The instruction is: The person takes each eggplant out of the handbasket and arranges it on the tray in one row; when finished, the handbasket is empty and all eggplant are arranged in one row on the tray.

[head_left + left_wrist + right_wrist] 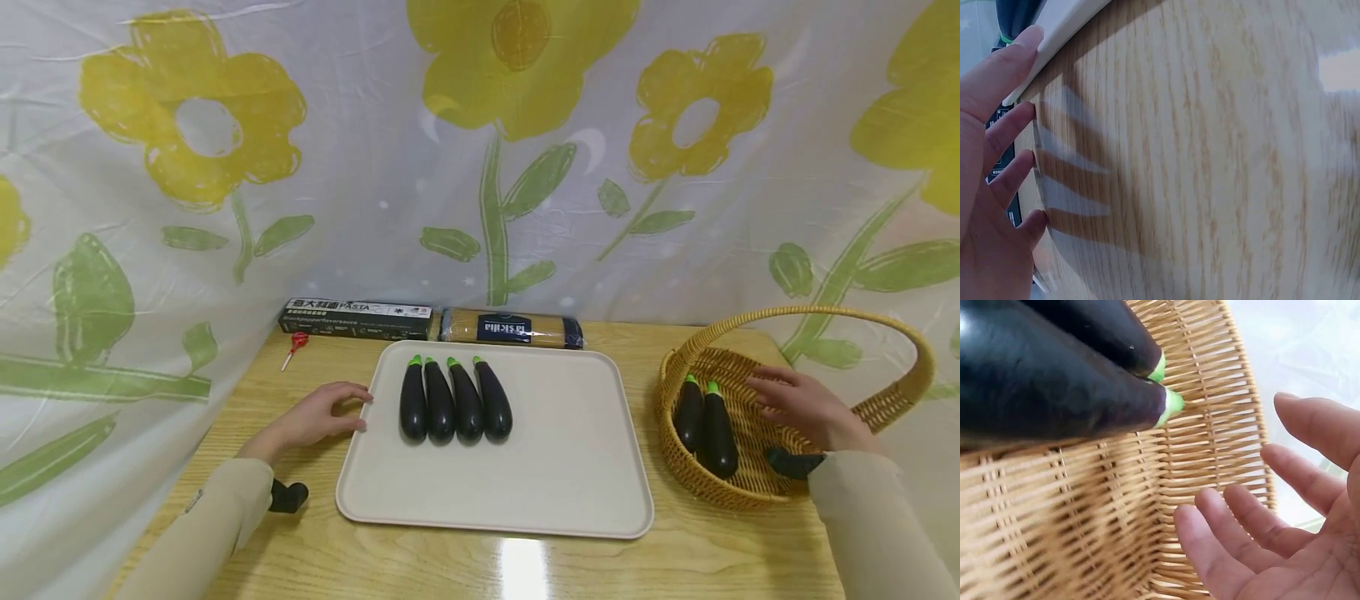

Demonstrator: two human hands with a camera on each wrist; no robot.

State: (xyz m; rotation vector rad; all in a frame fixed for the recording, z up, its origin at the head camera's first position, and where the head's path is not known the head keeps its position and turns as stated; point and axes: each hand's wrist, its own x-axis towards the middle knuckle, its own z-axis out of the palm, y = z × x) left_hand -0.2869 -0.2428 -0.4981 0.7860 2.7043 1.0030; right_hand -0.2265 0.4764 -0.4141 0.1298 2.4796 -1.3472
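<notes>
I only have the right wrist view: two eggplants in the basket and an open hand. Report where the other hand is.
Observer: The left hand is at the left rim of a pale tray, with no eggplant in its grasp.
Operator: Tell me what is on that tray.
Observer: Four eggplants lie side by side on its far left part, green ends pointing away from the person.
Operator: Now give me what lies beyond the tray.
Observer: A dark pasta box and, to its right, a wrapped packet lie along the back of the table.
</notes>
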